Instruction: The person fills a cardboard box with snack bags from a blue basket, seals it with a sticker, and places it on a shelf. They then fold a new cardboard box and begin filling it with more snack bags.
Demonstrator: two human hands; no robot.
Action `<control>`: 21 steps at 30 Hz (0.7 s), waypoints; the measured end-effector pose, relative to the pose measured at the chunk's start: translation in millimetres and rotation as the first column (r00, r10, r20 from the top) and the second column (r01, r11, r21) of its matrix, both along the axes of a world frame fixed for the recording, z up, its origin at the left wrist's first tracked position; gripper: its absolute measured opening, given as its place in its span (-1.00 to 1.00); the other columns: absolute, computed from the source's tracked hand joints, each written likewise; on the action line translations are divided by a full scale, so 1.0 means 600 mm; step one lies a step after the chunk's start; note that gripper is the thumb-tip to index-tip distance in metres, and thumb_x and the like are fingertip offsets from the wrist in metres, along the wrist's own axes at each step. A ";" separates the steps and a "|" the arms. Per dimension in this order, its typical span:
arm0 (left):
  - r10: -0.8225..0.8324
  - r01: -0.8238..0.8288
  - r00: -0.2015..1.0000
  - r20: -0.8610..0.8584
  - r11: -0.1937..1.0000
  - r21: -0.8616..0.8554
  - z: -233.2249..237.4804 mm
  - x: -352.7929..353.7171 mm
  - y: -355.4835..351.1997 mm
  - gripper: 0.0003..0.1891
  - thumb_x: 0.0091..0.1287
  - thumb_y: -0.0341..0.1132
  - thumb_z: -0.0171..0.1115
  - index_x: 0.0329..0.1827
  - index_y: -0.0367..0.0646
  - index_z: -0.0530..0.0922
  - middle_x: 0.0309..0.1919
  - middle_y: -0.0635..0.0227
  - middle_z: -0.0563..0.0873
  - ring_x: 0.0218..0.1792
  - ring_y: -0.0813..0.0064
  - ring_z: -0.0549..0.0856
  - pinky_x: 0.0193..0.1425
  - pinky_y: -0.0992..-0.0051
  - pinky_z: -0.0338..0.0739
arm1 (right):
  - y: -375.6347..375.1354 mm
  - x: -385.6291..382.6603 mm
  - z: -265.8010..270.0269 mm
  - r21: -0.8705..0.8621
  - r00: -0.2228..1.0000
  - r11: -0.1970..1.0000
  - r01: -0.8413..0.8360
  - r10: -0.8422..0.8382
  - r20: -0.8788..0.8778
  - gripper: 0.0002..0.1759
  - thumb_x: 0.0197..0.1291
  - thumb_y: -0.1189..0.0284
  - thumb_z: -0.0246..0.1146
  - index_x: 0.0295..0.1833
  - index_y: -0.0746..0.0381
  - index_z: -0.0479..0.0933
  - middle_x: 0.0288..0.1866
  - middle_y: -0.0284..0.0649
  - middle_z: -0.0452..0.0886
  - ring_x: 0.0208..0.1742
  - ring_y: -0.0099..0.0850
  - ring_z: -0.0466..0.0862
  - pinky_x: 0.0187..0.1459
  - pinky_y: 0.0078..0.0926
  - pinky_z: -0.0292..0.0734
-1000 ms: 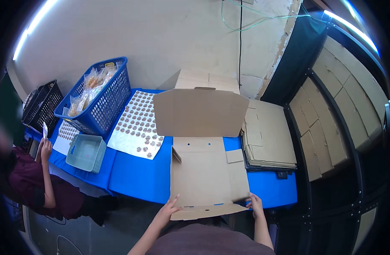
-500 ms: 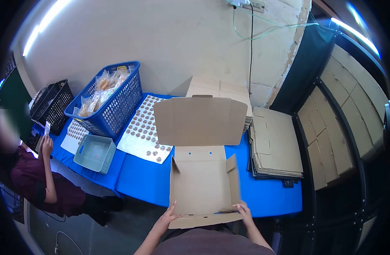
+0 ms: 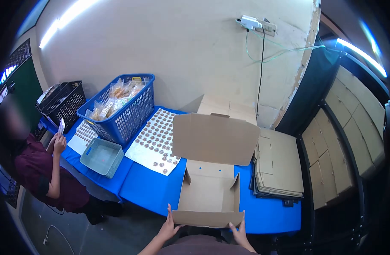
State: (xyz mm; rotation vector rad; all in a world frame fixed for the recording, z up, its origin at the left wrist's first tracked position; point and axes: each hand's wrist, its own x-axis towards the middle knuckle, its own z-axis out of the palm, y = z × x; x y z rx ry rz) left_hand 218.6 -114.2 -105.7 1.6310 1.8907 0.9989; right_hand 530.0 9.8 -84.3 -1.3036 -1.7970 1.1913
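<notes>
A brown cardboard box point(image 3: 207, 193) lies open at the near edge of the blue-covered table, its side walls upright and its lid point(image 3: 214, 139) raised at the far side. The near wall stands up, with both of my hands at its ends. My left hand point(image 3: 168, 228) grips the left corner, fingers along the outside. At the right corner, my right hand point(image 3: 240, 229) holds the wall between thumb and fingers. Left of the lid is a white sheet point(image 3: 150, 142) with rows of small round brown items.
Flat cardboard stacks point(image 3: 280, 163) lie right of the box. A blue basket point(image 3: 122, 114) of filled bags, a pale green bin point(image 3: 102, 157) and a black crate point(image 3: 67, 102) are leftward. A person point(image 3: 50, 178) stands at the left holding a small packet point(image 3: 61, 126). Shelves hold boxes point(image 3: 331, 157) at right.
The box's near wall has come up from its lower, tilted position. My right hand has shifted onto its right end. The whole view has shifted, with the scene lower and further right.
</notes>
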 end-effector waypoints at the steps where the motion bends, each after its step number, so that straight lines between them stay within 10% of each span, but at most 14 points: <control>1: 0.001 -0.001 1.000 0.001 1.000 0.012 0.005 0.003 0.007 0.33 0.10 -0.42 0.43 0.38 -0.06 -0.76 0.49 -0.13 -0.38 0.38 -0.12 0.28 0.38 0.23 0.33 | 0.007 0.004 -0.014 -0.107 0.992 0.994 -0.002 -0.011 -0.125 0.07 0.26 0.40 0.24 0.54 0.17 -0.47 0.45 0.00 0.14 0.41 -0.21 0.25 0.35 -0.27 0.19; 8: 0.124 -0.176 0.947 0.296 0.972 0.156 0.023 0.013 0.059 0.29 0.07 -0.39 0.48 0.50 0.08 -0.55 0.51 -0.07 -0.33 0.34 0.07 0.40 0.30 0.28 0.42 | 0.013 0.002 -0.004 -0.035 0.974 0.995 0.089 -0.095 -0.205 0.23 0.11 0.24 0.39 0.53 0.19 -0.47 0.46 0.13 0.03 0.42 -0.07 0.19 0.40 -0.18 0.09; 10: 0.229 -0.217 0.969 -0.091 0.968 0.127 0.063 0.015 0.078 0.09 0.04 -0.36 0.50 0.56 0.18 -0.11 0.51 -0.06 -0.29 0.35 0.02 0.39 0.26 0.30 0.47 | 0.015 0.000 -0.007 0.083 0.996 0.996 0.043 -0.037 -0.078 0.18 0.06 0.20 0.42 0.54 0.17 -0.30 0.47 0.14 -0.03 0.44 -0.02 0.12 0.41 -0.14 0.05; 13: 0.106 -0.099 0.991 -0.087 0.991 0.088 0.059 0.000 0.101 -0.14 0.05 -0.28 0.49 0.45 0.23 0.25 0.51 -0.05 -0.22 0.36 -0.07 0.34 0.24 0.25 0.49 | 0.022 -0.005 -0.018 0.225 0.978 0.971 -0.081 0.034 0.207 0.04 -0.02 0.13 0.47 0.50 0.12 0.05 0.48 0.15 -0.15 0.48 0.08 -0.01 0.42 -0.06 -0.02; 15: 0.022 -0.027 0.984 -0.178 0.999 -0.026 0.053 0.001 0.117 -0.19 0.06 -0.23 0.48 0.42 0.23 0.29 0.52 -0.03 -0.18 0.38 -0.06 0.31 0.24 0.21 0.47 | 0.029 -0.012 -0.021 0.254 0.967 0.964 -0.074 0.008 0.255 -0.15 -0.13 0.16 0.52 0.35 -0.03 0.38 0.49 0.18 -0.18 0.50 0.14 -0.12 0.43 0.06 -0.15; 21: -0.103 -0.049 0.757 -0.645 0.976 -0.214 0.084 0.052 0.155 -0.27 0.12 -0.17 0.38 0.41 0.20 0.31 0.51 0.03 -0.02 0.44 0.03 0.21 0.26 0.09 0.44 | 0.071 -0.037 0.011 0.301 0.632 0.880 -0.368 -0.001 0.775 -0.36 -0.12 0.33 0.42 0.20 -0.19 0.52 0.45 -0.05 0.15 0.47 0.08 0.04 0.37 0.21 -0.14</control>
